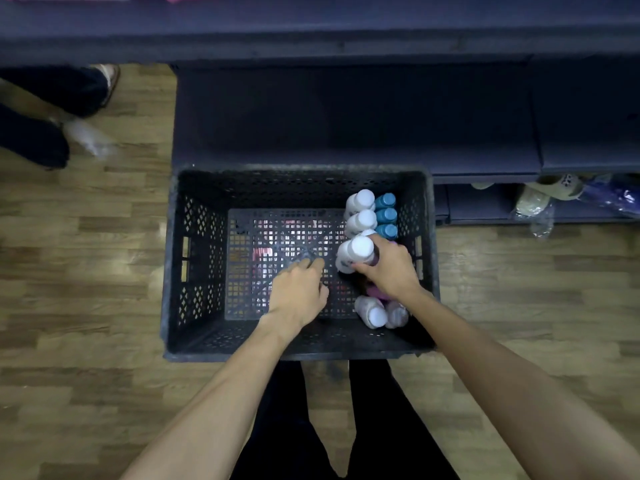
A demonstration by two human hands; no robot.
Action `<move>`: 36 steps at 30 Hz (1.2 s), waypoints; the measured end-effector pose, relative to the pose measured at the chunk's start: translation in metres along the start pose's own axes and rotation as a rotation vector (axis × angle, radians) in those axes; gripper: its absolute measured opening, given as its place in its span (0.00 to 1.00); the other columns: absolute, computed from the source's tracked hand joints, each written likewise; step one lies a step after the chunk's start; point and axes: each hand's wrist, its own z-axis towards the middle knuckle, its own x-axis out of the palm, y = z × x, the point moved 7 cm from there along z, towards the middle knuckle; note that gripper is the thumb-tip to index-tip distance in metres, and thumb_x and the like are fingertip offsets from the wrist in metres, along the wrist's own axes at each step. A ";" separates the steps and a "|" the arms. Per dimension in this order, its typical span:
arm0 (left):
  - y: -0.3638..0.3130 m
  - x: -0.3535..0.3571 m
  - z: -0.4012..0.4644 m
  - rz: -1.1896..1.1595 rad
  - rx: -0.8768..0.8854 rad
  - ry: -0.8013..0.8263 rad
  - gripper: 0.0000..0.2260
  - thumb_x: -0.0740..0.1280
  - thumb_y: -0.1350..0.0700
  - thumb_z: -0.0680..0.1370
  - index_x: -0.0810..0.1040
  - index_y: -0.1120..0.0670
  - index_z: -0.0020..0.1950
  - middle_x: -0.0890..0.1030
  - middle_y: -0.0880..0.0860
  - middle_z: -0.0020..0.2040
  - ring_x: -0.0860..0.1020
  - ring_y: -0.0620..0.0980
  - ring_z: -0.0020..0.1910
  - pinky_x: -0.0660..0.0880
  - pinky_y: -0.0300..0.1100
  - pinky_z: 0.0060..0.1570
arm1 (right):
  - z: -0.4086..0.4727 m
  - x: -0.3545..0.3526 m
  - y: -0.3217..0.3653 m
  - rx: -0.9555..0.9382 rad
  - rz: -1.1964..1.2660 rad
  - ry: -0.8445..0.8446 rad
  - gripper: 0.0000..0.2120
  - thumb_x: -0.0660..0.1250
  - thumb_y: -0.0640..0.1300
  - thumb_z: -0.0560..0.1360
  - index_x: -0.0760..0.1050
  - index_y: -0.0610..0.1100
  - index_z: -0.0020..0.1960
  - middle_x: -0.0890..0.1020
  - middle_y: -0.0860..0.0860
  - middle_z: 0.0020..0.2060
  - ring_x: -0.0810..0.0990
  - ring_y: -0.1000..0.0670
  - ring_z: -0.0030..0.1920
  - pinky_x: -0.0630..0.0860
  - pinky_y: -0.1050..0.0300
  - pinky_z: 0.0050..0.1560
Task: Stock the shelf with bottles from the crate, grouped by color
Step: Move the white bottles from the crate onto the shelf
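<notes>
A dark perforated crate point(194, 258) stands on the wood floor in front of the dark shelf point(346, 109). Along its right side stand white-capped bottles point(362, 211) and three blue-capped bottles point(386, 216), with two more pale bottles point(375, 311) at the near right. My right hand point(391, 268) grips a white-capped bottle point(360, 249) near its top, inside the crate. My left hand point(299, 292) reaches into the crate over its bare floor, fingers loosely bent, holding nothing.
Another person's dark legs and shoes point(45, 116) are at the far left on the floor. Low shelves at the right hold a bagged item point(533, 202) and purple packaging point(616, 197). My own dark trouser legs point(311, 420) are just behind the crate.
</notes>
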 end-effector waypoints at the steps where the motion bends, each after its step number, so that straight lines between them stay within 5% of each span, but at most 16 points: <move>1: -0.001 -0.009 0.000 -0.005 0.002 -0.018 0.13 0.62 0.52 0.79 0.71 0.53 0.63 0.78 0.52 0.56 0.77 0.54 0.55 0.73 0.46 0.48 | -0.002 -0.012 0.010 -0.044 0.011 -0.023 0.23 0.76 0.55 0.70 0.75 0.47 0.60 0.84 0.50 0.45 0.80 0.46 0.46 0.75 0.53 0.44; 18: -0.035 -0.259 -0.007 0.022 0.100 -0.496 0.13 0.63 0.52 0.76 0.72 0.54 0.60 0.78 0.52 0.51 0.77 0.54 0.51 0.71 0.46 0.42 | -0.036 -0.212 0.207 -0.506 -0.148 -0.183 0.24 0.69 0.58 0.76 0.70 0.46 0.65 0.79 0.54 0.41 0.77 0.49 0.40 0.73 0.51 0.41; 24: -0.048 -0.359 -0.030 0.047 0.167 -0.703 0.13 0.63 0.52 0.76 0.72 0.54 0.60 0.79 0.51 0.51 0.78 0.55 0.51 0.68 0.46 0.38 | -0.053 -0.297 0.279 -0.642 -0.145 -0.296 0.23 0.69 0.58 0.76 0.69 0.45 0.63 0.82 0.50 0.48 0.80 0.48 0.46 0.76 0.47 0.46; 31: -0.065 -0.452 -0.066 0.093 0.223 -0.910 0.07 0.63 0.51 0.76 0.70 0.52 0.52 0.74 0.48 0.40 0.77 0.53 0.43 0.63 0.44 0.34 | -0.072 -0.371 0.340 -0.724 -0.174 -0.408 0.23 0.68 0.62 0.75 0.66 0.48 0.59 0.82 0.51 0.44 0.80 0.50 0.42 0.78 0.46 0.44; 36: -0.076 -0.501 -0.085 0.144 0.252 -1.010 0.10 0.62 0.50 0.76 0.72 0.52 0.54 0.79 0.50 0.44 0.79 0.54 0.46 0.72 0.46 0.37 | -0.090 -0.409 0.374 -0.779 -0.156 -0.455 0.23 0.68 0.62 0.74 0.66 0.50 0.60 0.83 0.50 0.45 0.81 0.48 0.43 0.79 0.44 0.45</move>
